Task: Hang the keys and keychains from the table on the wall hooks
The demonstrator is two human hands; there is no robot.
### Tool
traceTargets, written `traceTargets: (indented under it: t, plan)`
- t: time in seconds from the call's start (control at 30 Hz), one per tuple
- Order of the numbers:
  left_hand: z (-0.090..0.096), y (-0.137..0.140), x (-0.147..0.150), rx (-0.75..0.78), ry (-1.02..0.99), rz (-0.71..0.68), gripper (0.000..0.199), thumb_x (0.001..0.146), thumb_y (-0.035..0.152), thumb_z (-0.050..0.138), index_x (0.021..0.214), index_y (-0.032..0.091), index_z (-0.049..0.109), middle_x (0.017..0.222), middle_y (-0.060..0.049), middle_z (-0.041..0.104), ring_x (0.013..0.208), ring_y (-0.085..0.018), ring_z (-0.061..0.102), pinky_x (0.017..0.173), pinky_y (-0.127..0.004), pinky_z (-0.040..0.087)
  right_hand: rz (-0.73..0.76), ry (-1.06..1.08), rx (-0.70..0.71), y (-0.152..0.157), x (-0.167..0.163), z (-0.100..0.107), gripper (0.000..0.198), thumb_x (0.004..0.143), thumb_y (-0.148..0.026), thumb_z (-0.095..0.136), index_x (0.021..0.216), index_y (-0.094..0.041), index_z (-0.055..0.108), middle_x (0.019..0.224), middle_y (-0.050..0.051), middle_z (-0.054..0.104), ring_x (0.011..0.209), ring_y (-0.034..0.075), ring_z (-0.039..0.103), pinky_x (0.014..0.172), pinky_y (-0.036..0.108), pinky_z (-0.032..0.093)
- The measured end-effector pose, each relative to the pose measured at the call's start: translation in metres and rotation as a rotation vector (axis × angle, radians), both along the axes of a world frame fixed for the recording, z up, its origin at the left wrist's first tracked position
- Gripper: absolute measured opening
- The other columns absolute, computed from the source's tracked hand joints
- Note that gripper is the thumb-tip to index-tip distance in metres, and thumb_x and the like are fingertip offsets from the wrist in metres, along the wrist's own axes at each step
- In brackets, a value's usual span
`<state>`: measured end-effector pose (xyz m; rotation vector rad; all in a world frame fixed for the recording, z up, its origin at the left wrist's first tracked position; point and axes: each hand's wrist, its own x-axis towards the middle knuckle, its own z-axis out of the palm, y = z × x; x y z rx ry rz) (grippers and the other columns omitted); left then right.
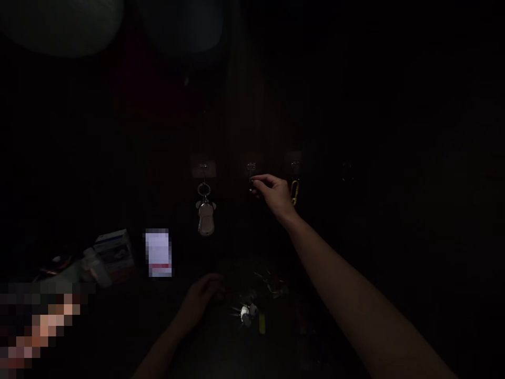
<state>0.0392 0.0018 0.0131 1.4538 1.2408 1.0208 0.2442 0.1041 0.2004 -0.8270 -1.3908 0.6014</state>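
One tiny item [251,188] pinched by R hand [276,196] nr mid hook [251,166]; can't tell L hand [199,297] grip; go slow w/ steady wrist

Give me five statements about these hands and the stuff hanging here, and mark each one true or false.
1. The right hand pinches a small item just below the middle hook. True, though it is too dark to tell what the item is.
2. The pale keychain hangs to the right of the right hand. False: it hangs to the left, from the left hook.
3. A yellow loop hangs to the right of the middle hook. True.
4. The left hand grips the pale keychain. False: it is lower down, apart from the keychain.
5. The scene is brightly lit. False: most of it is very dark.
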Motion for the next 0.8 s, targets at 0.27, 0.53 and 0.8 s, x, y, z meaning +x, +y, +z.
traceTargets:
  t: [0.27,0.53,0.8]
  plan:
    - [0.002,-0.001,0.000,-0.014,-0.019,0.014,0.029,0.079,0.039,0.050,0.097,0.019,0.062,0.070,0.000,0.065,0.073,-0.017,0.061,0.074,-0.030,0.044,-0.017,0.082,-0.009,-0.001,-0.004,-0.016,0.016,0.067,-0.025,0.062,0.079,-0.019,0.054,0.064,-0.006,0.058,0.056,0.009,0.059,0.047,0.019,0.044]
    - [0.002,-0.002,0.000,-0.016,-0.011,0.007,0.030,0.079,0.041,0.051,0.096,0.019,0.062,0.073,-0.001,0.066,0.075,-0.017,0.061,0.075,-0.031,0.044,-0.004,0.093,-0.105,-0.016,0.007,-0.046,0.019,0.067,-0.029,0.062,0.081,-0.019,0.055,0.070,-0.004,0.058,0.059,0.010,0.060,0.049,0.020,0.044]
    - [-0.006,0.001,-0.002,0.011,-0.009,-0.008,0.028,0.080,0.039,0.051,0.097,0.020,0.062,0.072,0.000,0.066,0.076,-0.017,0.061,0.076,-0.030,0.043,0.016,0.092,-0.240,-0.039,0.018,-0.093,0.022,0.065,-0.032,0.064,0.081,-0.019,0.057,0.070,-0.003,0.060,0.059,0.011,0.060,0.052,0.022,0.045]
